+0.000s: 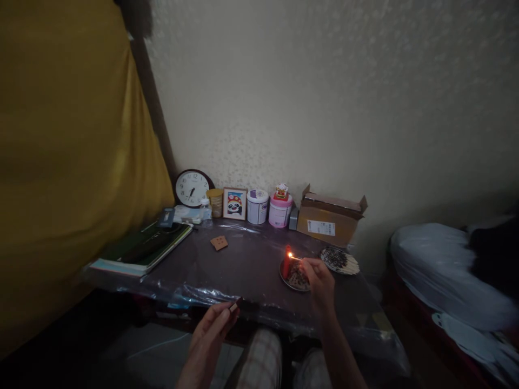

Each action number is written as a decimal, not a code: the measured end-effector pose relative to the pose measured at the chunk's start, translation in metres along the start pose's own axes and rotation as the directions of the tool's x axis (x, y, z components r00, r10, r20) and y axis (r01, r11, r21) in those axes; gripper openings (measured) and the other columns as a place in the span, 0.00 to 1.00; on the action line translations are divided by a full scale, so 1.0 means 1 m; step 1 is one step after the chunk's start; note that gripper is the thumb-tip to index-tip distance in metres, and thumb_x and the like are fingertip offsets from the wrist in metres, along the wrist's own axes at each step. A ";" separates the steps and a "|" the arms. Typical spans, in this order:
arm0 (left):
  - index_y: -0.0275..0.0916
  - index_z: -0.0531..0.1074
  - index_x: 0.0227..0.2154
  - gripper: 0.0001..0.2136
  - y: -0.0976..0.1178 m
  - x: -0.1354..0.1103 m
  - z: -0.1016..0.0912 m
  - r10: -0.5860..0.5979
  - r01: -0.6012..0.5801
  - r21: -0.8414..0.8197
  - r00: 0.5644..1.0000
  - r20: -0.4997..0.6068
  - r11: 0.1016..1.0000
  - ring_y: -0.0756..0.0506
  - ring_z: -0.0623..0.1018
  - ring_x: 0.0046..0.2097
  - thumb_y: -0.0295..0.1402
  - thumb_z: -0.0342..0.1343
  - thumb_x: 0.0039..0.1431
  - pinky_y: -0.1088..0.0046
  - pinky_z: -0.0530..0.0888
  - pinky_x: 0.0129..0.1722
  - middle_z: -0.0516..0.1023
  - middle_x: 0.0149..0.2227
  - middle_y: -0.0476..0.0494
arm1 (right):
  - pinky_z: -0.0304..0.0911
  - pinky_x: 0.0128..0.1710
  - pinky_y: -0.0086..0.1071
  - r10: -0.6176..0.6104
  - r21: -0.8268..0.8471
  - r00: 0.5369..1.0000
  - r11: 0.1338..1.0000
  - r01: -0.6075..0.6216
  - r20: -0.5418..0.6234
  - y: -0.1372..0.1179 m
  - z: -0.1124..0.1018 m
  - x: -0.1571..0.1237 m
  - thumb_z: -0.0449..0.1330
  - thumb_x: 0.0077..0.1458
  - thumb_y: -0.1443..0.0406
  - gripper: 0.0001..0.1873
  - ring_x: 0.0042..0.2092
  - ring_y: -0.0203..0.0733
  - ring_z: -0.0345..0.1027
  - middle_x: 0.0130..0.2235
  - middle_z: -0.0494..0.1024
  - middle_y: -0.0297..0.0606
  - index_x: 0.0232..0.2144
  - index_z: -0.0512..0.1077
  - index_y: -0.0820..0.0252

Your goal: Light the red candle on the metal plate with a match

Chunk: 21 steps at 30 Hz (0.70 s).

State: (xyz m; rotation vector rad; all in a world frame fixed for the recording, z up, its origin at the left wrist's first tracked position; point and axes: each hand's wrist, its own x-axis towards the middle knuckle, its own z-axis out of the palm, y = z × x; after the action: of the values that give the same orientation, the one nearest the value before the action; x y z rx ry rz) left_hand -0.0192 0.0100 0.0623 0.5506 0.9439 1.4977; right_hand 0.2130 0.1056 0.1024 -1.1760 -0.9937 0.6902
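The red candle [286, 265] stands upright on a small round plate [292, 284], on the right half of the tabletop [251, 259], and a small flame [289, 253] burns at its top. The match [295, 258] lies almost level, with its long axis running from the flame to the right. The right hand [321, 282] pinches its far end between thumb and fingers, so the candle is just to the left of this hand and a little farther from the person. The left hand [211, 330] is well apart from it, lower and nearer to the body, and is closed on a matchbox [234, 307] above the front edge. The tabletop is dark and covered with a clear plastic sheet. A second plate [339, 260] with a dark pattern lies near the right hand. Along the wall stand a clock [191, 188], a panda picture [234, 203], two tins [257, 207] and a cardboard box [330, 219], and books [141, 249] lie at the left. The room is dim, with a yellow cloth [60, 162] on the left and a bed [438, 270] on the right.
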 end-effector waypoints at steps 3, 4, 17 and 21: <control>0.37 0.78 0.30 0.11 0.004 -0.003 0.004 0.005 -0.005 0.007 0.999 0.032 1.000 0.40 0.77 0.43 0.37 0.64 0.44 0.59 0.67 0.53 0.81 0.36 0.40 | 0.64 0.30 0.31 -0.009 -0.023 1.000 1.000 0.009 -0.004 0.000 0.000 0.006 0.64 0.44 0.57 0.12 0.30 0.40 0.71 0.25 0.77 0.34 0.26 0.75 0.61; 0.37 0.78 0.31 0.11 0.004 -0.004 0.004 0.006 -0.007 0.005 0.999 0.042 1.000 0.41 0.77 0.44 0.37 0.64 0.45 0.59 0.66 0.54 0.81 0.37 0.40 | 0.64 0.30 0.31 -0.012 -0.028 1.000 1.000 0.012 -0.005 0.000 0.000 0.008 0.64 0.43 0.57 0.12 0.29 0.40 0.70 0.25 0.76 0.34 0.25 0.75 0.61; 0.38 0.78 0.30 0.11 -0.003 0.005 -0.005 -0.037 0.037 -0.049 0.999 0.015 0.998 0.42 0.77 0.42 0.36 0.66 0.42 0.61 0.65 0.54 0.81 0.34 0.43 | 0.66 0.32 0.33 -0.064 -0.011 0.998 0.998 0.064 -0.029 0.006 0.005 0.027 0.64 0.41 0.56 0.13 0.30 0.41 0.71 0.26 0.76 0.35 0.25 0.74 0.60; 0.38 0.78 0.30 0.12 -0.005 0.006 -0.007 -0.041 0.041 -0.031 0.999 -0.002 0.999 0.41 0.77 0.42 0.38 0.66 0.41 0.60 0.65 0.54 0.81 0.33 0.43 | 0.64 0.30 0.33 -0.075 -0.035 0.996 0.997 0.073 -0.052 0.007 0.005 0.030 0.64 0.42 0.55 0.13 0.28 0.41 0.70 0.24 0.75 0.34 0.25 0.74 0.60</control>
State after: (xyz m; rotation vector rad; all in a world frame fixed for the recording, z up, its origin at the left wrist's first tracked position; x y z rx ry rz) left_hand -0.0227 0.0142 0.0536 0.5043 0.9278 1.4745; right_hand 0.2218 0.1353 0.1042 -1.1749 -1.0020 0.5828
